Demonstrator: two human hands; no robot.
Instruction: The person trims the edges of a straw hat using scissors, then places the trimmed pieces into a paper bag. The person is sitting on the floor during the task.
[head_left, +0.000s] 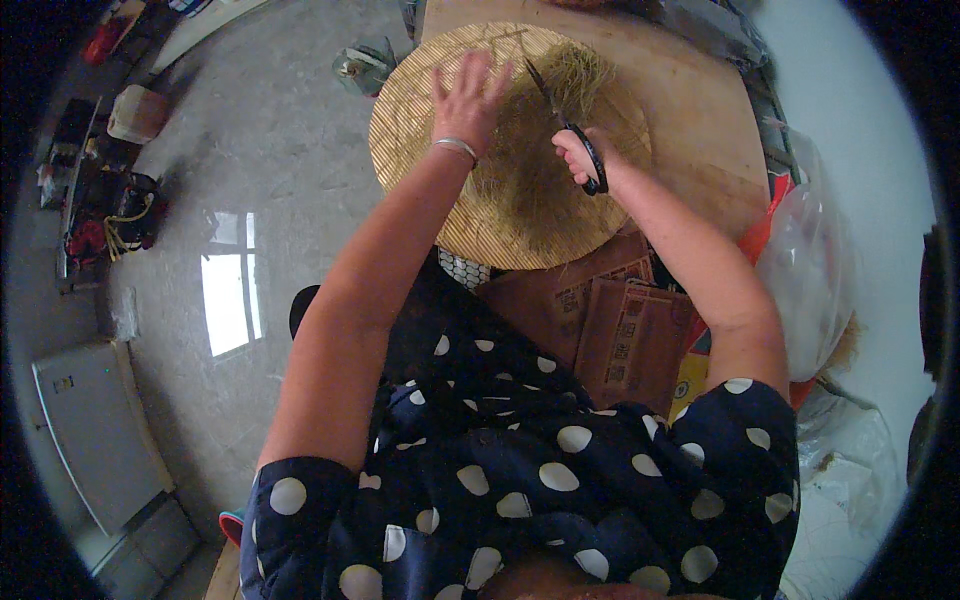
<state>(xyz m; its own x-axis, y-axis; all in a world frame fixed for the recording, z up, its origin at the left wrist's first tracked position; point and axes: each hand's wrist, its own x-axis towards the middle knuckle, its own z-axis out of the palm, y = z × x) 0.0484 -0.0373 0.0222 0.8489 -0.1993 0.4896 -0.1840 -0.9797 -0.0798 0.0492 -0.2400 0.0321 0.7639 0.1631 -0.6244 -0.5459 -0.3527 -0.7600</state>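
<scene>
A round woven tray (405, 142), made of pale slats, lies before me on a wooden table. Thin dried grass-like strands (532, 187) are spread over its middle and right, with a denser tuft (581, 75) near the far right rim. My left hand (466, 101) is over the tray's left part, fingers spread and slightly blurred, with nothing seen in it; whether it touches the strands I cannot tell. In my right hand (581, 154) is a pair of black-handled scissors (553, 101). Their dark blades point away from me, towards the tuft, and look closed together.
The wooden table (697, 120) extends to the right. Flattened brown cardboard boxes (630, 345) lean below the tray. Clear plastic bags (802, 277) stand along the right wall. A clear bag or container (365, 67) sits on the grey floor (300, 150). A white appliance (97, 435) is at lower left.
</scene>
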